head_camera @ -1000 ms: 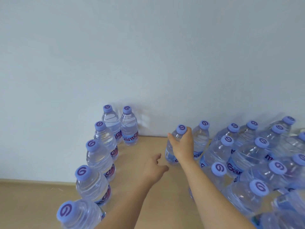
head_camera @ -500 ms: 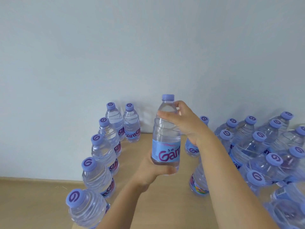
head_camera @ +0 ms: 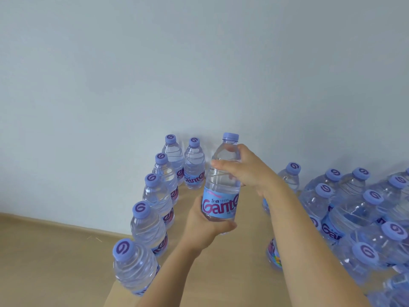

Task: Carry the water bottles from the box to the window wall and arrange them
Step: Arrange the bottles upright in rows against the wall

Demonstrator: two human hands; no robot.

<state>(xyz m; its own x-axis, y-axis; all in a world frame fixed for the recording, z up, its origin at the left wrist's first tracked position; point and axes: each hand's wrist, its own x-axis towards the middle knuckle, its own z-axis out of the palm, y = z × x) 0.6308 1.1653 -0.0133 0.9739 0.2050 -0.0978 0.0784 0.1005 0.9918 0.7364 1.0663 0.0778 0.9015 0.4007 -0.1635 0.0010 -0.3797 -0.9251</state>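
Note:
A clear water bottle [head_camera: 221,191] with a purple cap and blue label hangs upright above the brown surface, in front of the wall. My right hand [head_camera: 247,171] grips its upper body just below the neck. My left hand [head_camera: 205,224] cups and holds its base. Several bottles stand in a row [head_camera: 152,207] running from the lower left back to the wall, ending in two bottles [head_camera: 188,167] against it. A dense cluster of bottles [head_camera: 354,209] stands to the right.
A pale wall [head_camera: 199,74] fills the upper view. The brown surface [head_camera: 221,262] lies bare between the left row and the right cluster. A lower wooden floor strip [head_camera: 44,251] runs at the left. One bottle [head_camera: 273,253] stands partly hidden behind my right forearm.
My right hand lifted a bottle from the right cluster's left edge and carried it leftward. My left hand rose and took hold of its base. The bottle now sits slightly nearer the left row.

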